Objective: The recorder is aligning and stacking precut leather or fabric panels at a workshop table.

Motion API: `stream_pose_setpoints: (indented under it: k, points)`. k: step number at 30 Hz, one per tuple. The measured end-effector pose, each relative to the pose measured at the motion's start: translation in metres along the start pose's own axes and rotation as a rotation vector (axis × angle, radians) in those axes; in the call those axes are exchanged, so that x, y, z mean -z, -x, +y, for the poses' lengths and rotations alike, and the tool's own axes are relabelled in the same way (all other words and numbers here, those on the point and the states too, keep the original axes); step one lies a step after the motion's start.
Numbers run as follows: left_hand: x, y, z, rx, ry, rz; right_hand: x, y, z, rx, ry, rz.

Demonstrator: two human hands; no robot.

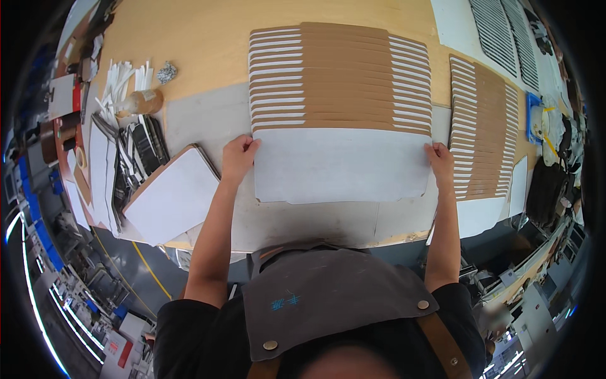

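Note:
In front of me a row of overlapping brown panels is fanned out, with white strips showing along both sides. The nearest piece is a wide white sheet with its whole face showing. At its upper left corner my left hand is closed, thumb and fingers pinching the edge. My right hand pinches the opposite edge at the upper right corner. The sheet's near edge lies over the grey work surface, a little way from my apron.
To the right lies a second fanned row of brown panels. On the left are a stack of white-topped panels, a bottle, white strips and a crumpled silvery ball. A blue tray sits far right.

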State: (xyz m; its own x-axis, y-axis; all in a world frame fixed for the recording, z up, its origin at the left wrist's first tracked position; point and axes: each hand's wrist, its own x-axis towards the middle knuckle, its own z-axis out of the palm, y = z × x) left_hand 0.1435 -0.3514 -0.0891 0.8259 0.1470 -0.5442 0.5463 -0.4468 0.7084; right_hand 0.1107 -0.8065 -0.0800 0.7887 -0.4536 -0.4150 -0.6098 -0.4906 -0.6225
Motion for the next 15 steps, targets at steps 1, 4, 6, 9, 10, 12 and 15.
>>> stream_pose_setpoints:
  k: [1, 4, 6, 9, 10, 12, 15]
  points:
    - [0.000, 0.000, -0.001, 0.004, -0.005, 0.009, 0.003, 0.000, 0.000, -0.003, 0.009, -0.010]
    - [0.000, 0.000, -0.006, -0.052, -0.016, 0.010, 0.001, 0.001, -0.002, 0.008, -0.041, -0.029]
    - [0.000, 0.001, -0.005, -0.063, -0.062, 0.017, 0.000, 0.001, -0.004, 0.005, -0.063, -0.021]
    - [-0.001, 0.003, 0.000, -0.044, -0.078, 0.022, 0.001, 0.001, -0.004, -0.016, -0.021, -0.005]
    - [-0.002, 0.002, -0.002, -0.047, -0.075, 0.016, 0.001, 0.001, -0.002, -0.006, -0.052, -0.007]
    - [-0.004, -0.002, -0.010, -0.097, -0.146, 0.056, 0.002, 0.000, 0.002, -0.002, -0.076, 0.006]
    - [-0.004, -0.004, -0.017, -0.170, -0.210, 0.092, -0.002, 0.000, 0.004, -0.011, -0.090, 0.020]
